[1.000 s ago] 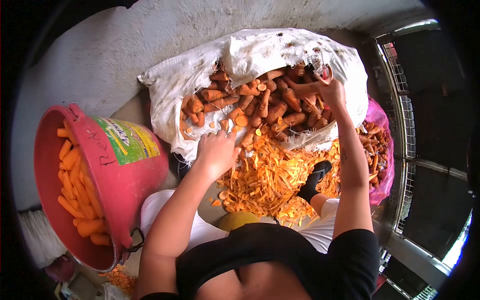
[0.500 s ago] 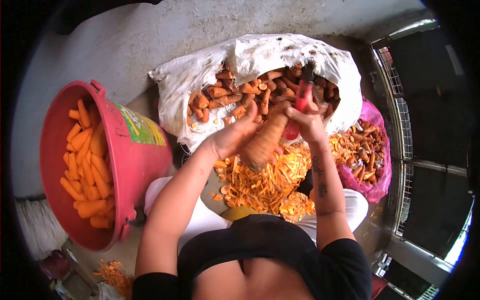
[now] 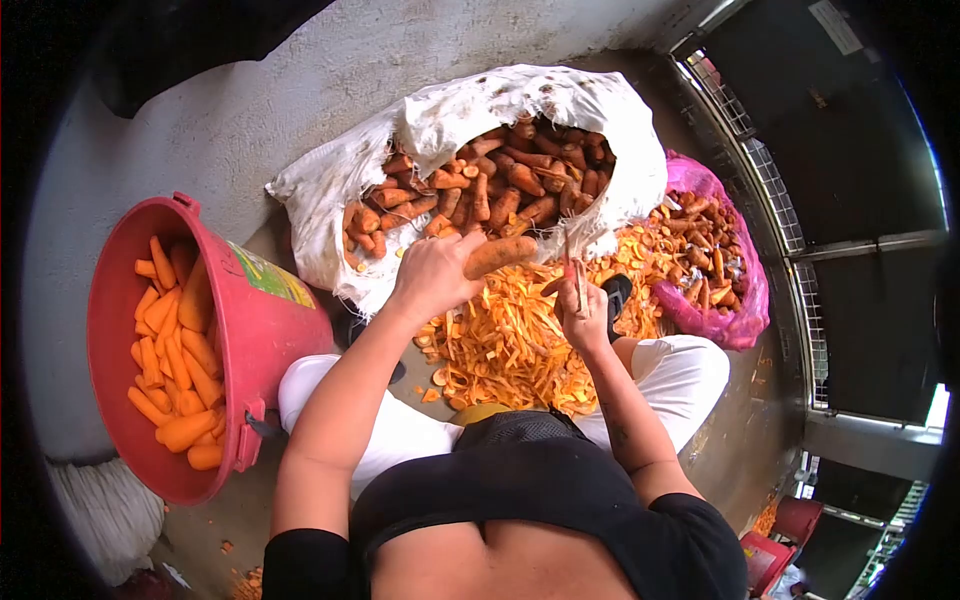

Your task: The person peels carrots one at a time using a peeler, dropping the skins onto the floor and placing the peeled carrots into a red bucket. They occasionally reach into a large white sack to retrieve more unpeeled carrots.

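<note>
My left hand (image 3: 436, 270) is closed around one end of an unpeeled carrot (image 3: 500, 257), whose other end points right. The fingers of my right hand (image 3: 583, 318) are wrapped round a slim red-handled tool (image 3: 569, 271) pointing up; its exact kind cannot be made out. A gap separates tool and carrot. Below both hands lies a heap of orange carrot peelings (image 3: 520, 345). Just beyond them, a torn white sack (image 3: 610, 120) lies on its side, with several brownish unpeeled carrots (image 3: 525, 178) showing in its opening.
On the left a tilted red bucket (image 3: 275, 330) holds several peeled carrots (image 3: 180, 360). A pink plastic bag (image 3: 745, 325) of carrot pieces stands at the right. A grey wall (image 3: 340, 60) rises behind the sack, and dark panels with wire mesh (image 3: 780, 190) line the right side.
My hands have moved apart. The carrot has swung from upright to nearly level in my left hand, and the tool has come down and away from it. The view has shifted too.
</note>
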`<state>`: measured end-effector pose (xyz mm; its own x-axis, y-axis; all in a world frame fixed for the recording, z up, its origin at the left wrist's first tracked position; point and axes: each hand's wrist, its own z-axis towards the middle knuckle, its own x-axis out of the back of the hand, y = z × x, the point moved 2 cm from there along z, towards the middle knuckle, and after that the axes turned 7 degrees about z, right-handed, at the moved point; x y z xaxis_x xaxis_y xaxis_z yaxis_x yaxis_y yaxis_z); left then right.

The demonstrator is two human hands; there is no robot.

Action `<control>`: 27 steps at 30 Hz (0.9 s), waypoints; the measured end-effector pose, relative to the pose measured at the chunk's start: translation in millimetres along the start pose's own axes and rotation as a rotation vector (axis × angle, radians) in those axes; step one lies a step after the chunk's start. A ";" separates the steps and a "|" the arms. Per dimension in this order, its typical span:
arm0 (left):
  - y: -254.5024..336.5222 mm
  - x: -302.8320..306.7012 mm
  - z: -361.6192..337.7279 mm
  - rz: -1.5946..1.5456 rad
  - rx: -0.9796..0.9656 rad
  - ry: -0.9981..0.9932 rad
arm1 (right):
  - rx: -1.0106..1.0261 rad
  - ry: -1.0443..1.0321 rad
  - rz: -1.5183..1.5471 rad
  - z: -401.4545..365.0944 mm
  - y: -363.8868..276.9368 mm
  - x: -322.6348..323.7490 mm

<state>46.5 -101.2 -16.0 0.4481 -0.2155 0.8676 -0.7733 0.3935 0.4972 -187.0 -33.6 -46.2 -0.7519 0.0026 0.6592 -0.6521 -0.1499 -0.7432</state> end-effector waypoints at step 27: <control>25.7 -0.1 1.0 0.238 -0.117 0.177 | 0.018 0.044 -0.046 -9.8 -6.0 -8.3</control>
<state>26.1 -91.9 -3.3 0.3400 0.0493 0.9391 -0.8136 0.5163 0.2674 -177.8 -23.0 -48.4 -0.7253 0.0530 0.6864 -0.6842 -0.1663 -0.7101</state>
